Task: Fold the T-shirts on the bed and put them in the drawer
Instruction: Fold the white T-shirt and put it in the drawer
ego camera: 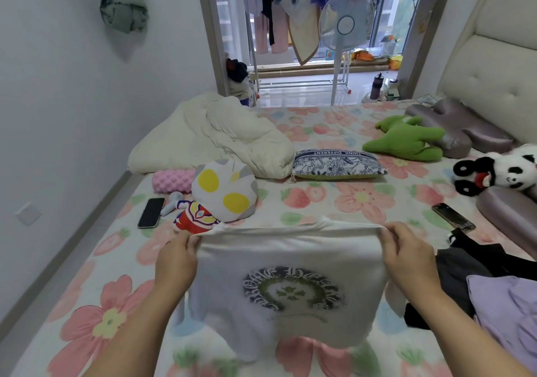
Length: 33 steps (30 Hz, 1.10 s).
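I hold up a white T-shirt (290,260) with a round dark and green print, stretched flat above the flowered bed (360,199). My left hand (178,256) grips its upper left edge and my right hand (406,251) grips its upper right edge. The shirt's lower part hangs down toward the sheet. At the right edge lie a black garment (476,257) and a lilac garment (508,312) in a heap. No drawer is in view.
On the bed lie a plush with yellow eyes (223,190), a black phone (151,212), a second phone (453,216), a cream duvet (215,138), a patterned pillow (338,164), a green plush (406,139) and a panda plush (499,173). A fan (344,28) stands beyond.
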{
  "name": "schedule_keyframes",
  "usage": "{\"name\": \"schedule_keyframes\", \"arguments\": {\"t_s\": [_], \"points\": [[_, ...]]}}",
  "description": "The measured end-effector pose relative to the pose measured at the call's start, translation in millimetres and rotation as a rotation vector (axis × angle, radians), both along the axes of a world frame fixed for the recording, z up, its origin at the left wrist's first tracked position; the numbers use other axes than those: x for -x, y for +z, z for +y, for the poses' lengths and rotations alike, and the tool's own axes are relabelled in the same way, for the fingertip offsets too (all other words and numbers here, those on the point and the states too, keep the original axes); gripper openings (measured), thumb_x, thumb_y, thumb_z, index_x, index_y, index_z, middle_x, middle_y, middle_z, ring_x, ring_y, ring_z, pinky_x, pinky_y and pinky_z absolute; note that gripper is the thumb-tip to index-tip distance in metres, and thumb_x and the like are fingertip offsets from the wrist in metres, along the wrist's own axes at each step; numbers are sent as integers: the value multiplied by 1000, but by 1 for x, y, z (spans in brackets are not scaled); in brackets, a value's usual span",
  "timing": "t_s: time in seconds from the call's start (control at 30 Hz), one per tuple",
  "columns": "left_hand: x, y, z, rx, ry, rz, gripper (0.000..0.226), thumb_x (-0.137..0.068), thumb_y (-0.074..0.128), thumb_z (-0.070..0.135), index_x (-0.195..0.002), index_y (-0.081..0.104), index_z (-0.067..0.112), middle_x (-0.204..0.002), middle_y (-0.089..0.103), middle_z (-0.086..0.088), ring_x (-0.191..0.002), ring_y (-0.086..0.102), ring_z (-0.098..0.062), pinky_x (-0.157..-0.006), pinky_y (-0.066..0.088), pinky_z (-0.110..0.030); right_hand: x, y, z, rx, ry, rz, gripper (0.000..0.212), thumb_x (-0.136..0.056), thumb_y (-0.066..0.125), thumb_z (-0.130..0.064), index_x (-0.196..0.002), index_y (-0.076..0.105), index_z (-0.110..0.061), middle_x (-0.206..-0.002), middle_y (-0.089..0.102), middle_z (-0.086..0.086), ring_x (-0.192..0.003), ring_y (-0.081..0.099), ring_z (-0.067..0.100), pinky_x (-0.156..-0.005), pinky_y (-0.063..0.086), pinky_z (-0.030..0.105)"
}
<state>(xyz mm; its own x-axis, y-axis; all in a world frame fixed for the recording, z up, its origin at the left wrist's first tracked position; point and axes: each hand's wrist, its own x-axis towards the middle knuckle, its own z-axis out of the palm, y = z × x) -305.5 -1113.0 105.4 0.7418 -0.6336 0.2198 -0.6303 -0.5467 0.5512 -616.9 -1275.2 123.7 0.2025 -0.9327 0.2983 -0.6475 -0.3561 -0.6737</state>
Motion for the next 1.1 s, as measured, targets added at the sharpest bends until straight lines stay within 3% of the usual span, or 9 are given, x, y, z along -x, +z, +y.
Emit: {"name": "schedule_keyframes", "arguments": {"t_s": [0.17, 0.27, 0.33, 0.5, 0.63, 0.77, 0.83, 0.93, 1.1], "points": [[5, 24, 19, -40, -205, 59, 36, -90, 56, 20, -59, 39, 21, -54, 47, 3, -60, 49, -21, -54, 27, -31, 23, 8, 1, 95, -4, 66, 6, -83, 66, -8, -81, 65, -3, -69, 66, 20, -68, 64, 40, -60, 42, 38], [0, 69, 34, -26, -399, 40, 38, -86, 62, 27, -52, 45, 26, -49, 51, 9, -53, 47, 0, -52, 33, -13, 47, 29, -2, 189, 105, 83, 17, -82, 64, -26, -75, 66, -10, -63, 66, 5, -62, 60, 15, -59, 40, 21], [-6, 104, 44, -15, -480, 38, 21, -79, 56, 40, -62, 56, 28, -51, 52, 16, -50, 46, 2, -47, 32, -10, 63, 51, -4, 214, 214, 83, 20, -82, 48, -41, -77, 61, -28, -72, 64, -9, -71, 57, 0, -58, 37, 7], [-32, 118, 12, -44, -491, 64, 23, -80, 64, 39, -61, 60, 28, -50, 52, 7, -47, 44, -4, -45, 30, -15, 66, 64, -39, 184, 291, 193, 15, -84, 48, -52, -81, 54, -39, -78, 62, -15, -66, 56, 0, -55, 41, 18], [-45, 18, -64, -328, -466, 60, 35, -88, 60, 19, -60, 40, 24, -58, 46, 4, -62, 46, -21, -56, 32, -22, 30, -16, -85, -34, 311, 459, 17, -88, 59, -29, -76, 49, -36, -56, 51, -8, -53, 47, 14, -48, 32, 31], [-67, -114, -137, -331, -367, -53, 22, -91, 54, 18, -71, 47, 13, -81, 57, -14, -86, 55, -32, -65, 33, -37, -15, -139, -150, -139, 212, 644, 22, -96, 40, -35, -99, 54, -18, -82, 60, 4, -76, 54, 28, -58, 33, 33], [-75, -175, -163, -301, -246, -103, 20, -89, 55, 15, -105, 59, 3, -107, 57, -23, -105, 52, -37, -77, 39, -42, -39, -191, -174, -160, 118, 681, 25, -98, 38, -26, -116, 51, -15, -104, 59, 14, -93, 53, 33, -70, 37, 37], [-70, -265, -172, -374, -111, -110, 58, -92, 52, 31, -144, 28, 25, -148, 29, -17, -137, 23, -35, -104, 22, -51, -67, -266, -173, -244, -77, 594, 47, -93, 44, -19, -139, 32, -20, -129, 41, 20, -116, 40, 39, -93, 33, 50], [2, -382, -90, -498, -216, -6, 59, -95, 37, 46, -147, 12, 35, -157, -2, -3, -144, -1, -32, -112, 1, -51, -71, -382, -69, -227, 105, 604, 55, -92, 38, -33, -144, 29, -17, -146, 31, 21, -137, 24, 39, -109, 21, 55]]}}
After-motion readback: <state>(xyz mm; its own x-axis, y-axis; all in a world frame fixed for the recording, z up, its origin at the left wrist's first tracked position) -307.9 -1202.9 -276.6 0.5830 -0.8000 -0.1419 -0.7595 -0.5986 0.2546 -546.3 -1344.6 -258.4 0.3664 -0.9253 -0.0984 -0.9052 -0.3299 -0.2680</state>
